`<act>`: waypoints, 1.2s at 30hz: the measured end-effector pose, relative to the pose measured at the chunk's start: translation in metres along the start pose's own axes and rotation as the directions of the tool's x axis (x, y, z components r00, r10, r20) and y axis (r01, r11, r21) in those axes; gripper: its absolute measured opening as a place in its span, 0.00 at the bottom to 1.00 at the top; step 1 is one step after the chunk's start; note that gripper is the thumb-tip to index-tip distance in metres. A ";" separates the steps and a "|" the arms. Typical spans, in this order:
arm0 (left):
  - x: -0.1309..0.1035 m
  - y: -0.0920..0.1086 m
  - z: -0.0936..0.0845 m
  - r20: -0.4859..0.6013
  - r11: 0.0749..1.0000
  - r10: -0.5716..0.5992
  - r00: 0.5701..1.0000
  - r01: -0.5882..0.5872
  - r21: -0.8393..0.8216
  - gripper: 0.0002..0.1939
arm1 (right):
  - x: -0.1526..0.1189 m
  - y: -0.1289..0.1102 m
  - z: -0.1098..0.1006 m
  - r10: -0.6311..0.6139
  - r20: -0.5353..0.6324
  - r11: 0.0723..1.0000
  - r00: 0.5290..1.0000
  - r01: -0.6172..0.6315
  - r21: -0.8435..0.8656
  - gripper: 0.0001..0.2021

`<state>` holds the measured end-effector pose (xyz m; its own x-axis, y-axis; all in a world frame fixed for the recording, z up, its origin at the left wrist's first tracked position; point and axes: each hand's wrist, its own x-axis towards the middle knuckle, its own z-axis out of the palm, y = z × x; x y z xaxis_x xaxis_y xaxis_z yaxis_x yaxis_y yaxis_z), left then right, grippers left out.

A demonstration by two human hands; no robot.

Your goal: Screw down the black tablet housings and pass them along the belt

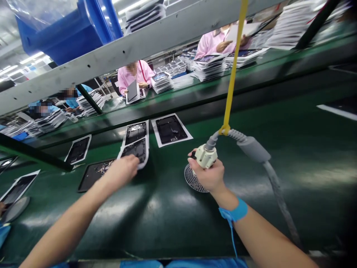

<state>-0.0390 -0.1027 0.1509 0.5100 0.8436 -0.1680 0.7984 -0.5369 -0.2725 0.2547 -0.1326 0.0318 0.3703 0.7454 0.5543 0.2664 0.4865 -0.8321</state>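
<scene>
My left hand (128, 166) pinches the near edge of a black tablet housing (136, 149) with a white sheet, which is tilted up. Behind it another tablet housing (135, 133) lies on its own white sheet. My right hand (209, 175) is wrapped around a cream-coloured corded hand tool (205, 155), its thumb near a black part. The tool hangs from a yellow strap (233, 70). Partly hidden beneath that hand is a grey perforated round disc (193, 179); whether it belongs to the tool, I cannot tell.
A further housing (170, 128) lies on the green line surface (167, 216). At left a black tray (93, 175) holds small parts. A thick grey cable (279, 193) runs down at right. People in pink work across the line beside stacks (208, 67). Overhead is a blue bin (67, 37).
</scene>
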 end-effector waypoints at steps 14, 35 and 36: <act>-0.079 0.199 0.074 -0.039 0.777 0.551 0.834 -0.529 -0.342 0.06 | -0.004 0.010 0.003 0.101 -0.034 0.994 0.994 -0.100 0.035 0.14; -0.067 -0.175 0.139 0.207 0.418 -0.854 0.478 0.866 -0.274 0.15 | -0.007 0.012 0.000 0.154 -0.059 0.988 0.986 -0.154 -0.006 0.15; -0.065 -0.176 0.144 0.212 0.405 -0.857 0.469 0.869 -0.284 0.14 | -0.007 0.013 -0.001 0.158 -0.063 0.987 0.985 -0.159 -0.010 0.15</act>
<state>-0.2581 -0.0621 0.0736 -0.5130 0.8572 -0.0458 0.8577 0.5140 0.0129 0.2562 -0.1318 0.0176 0.4632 0.7827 0.4158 0.2131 0.3570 -0.9095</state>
